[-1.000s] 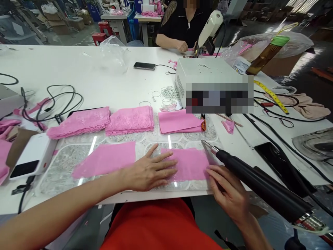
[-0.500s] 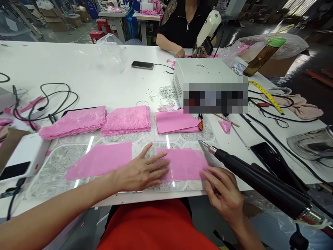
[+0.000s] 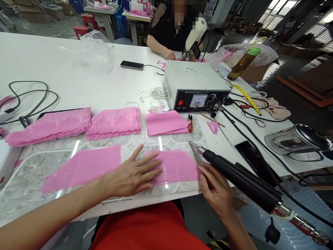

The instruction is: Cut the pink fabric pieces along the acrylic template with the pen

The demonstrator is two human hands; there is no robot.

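Observation:
My left hand (image 3: 134,173) lies flat with spread fingers, its fingertips on the left part of a thin pink fabric piece (image 3: 177,168). At that piece's right edge is my right hand (image 3: 217,189), fingers half bent and the thumb apart from them, fingertips touching the edge. A second pink fabric piece (image 3: 85,165) lies to the left, partly behind my left forearm. Both pieces rest on a clear patterned mat (image 3: 26,177). Above my right hand, a black handheld tool with a metal tip (image 3: 239,178) points toward the fabric; neither hand grips it.
Behind the mat's pieces lie pink lace stacks (image 3: 114,123), folded pink fabric (image 3: 166,123) and orange-handled snips (image 3: 190,124). A grey control box (image 3: 195,76) stands beyond. Phone (image 3: 249,156), cables and glass jug (image 3: 286,139) are on the right. A co-worker (image 3: 166,31) sits opposite.
The camera view has turned, shifting the table contents left in the picture. Both hands keep nearly the same places on the pink fabric piece.

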